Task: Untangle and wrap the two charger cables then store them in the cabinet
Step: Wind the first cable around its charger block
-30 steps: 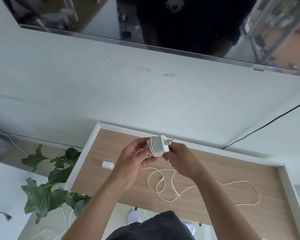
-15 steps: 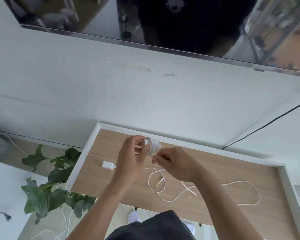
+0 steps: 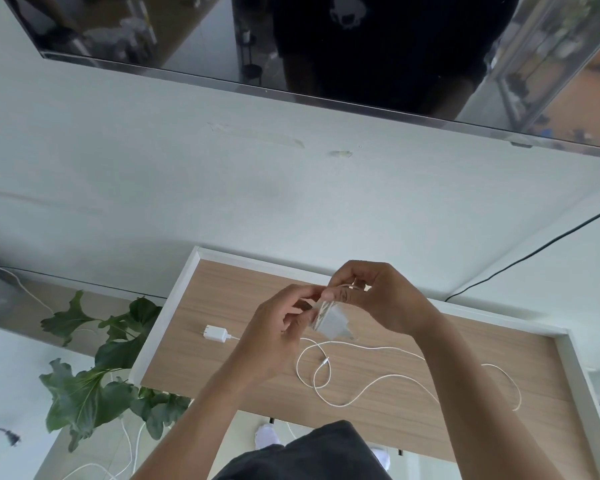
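Observation:
Above the wooden cabinet top (image 3: pixel 465 403), both hands hold a white charger (image 3: pixel 331 322) with its cable coiled around the body. My left hand (image 3: pixel 278 327) pinches the charger's left side. My right hand (image 3: pixel 378 296) reaches over from above, fingertips closed on the cable at the charger's top. A second white charger plug (image 3: pixel 216 332) lies flat on the wood at the left. Its long white cable (image 3: pixel 354 393) runs loose in loops across the top toward the right.
The cabinet top has a raised white rim (image 3: pixel 167 317). A green leafy plant (image 3: pixel 94 375) stands below its left end. A dark screen (image 3: pixel 326 43) hangs on the wall above. A black cable (image 3: pixel 534 252) runs along the wall at right. White cords lie on the floor.
The charger has been turned in my hands. My right hand has risen from below the charger to above it, carrying the cable around. The loose cable on the wood has shifted slightly.

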Demonstrator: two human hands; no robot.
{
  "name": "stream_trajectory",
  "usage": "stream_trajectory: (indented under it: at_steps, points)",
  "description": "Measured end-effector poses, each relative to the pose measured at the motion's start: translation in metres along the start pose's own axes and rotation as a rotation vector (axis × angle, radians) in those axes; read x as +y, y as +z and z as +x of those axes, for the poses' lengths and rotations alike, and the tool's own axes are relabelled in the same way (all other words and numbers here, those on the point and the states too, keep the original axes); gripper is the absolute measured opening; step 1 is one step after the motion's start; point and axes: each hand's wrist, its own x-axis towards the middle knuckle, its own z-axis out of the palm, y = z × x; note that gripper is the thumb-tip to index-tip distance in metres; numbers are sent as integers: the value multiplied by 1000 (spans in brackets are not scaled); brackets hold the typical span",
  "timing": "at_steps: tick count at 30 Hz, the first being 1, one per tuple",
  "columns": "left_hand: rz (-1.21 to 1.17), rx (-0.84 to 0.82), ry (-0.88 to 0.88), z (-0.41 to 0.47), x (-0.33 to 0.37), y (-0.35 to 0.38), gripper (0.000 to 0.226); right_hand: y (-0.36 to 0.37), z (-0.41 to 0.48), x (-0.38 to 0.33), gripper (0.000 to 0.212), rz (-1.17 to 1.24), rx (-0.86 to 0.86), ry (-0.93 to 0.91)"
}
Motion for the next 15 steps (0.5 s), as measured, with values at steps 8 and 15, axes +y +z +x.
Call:
stream_trajectory:
  at_steps: [8, 15]
  points:
    - [-384, 125, -103, 8, -3, 1, 41, 18, 9, 36, 12, 426, 17, 161]
    - [-77, 388, -154, 12, -11, 0, 27, 40, -4, 35, 24, 50, -69, 194]
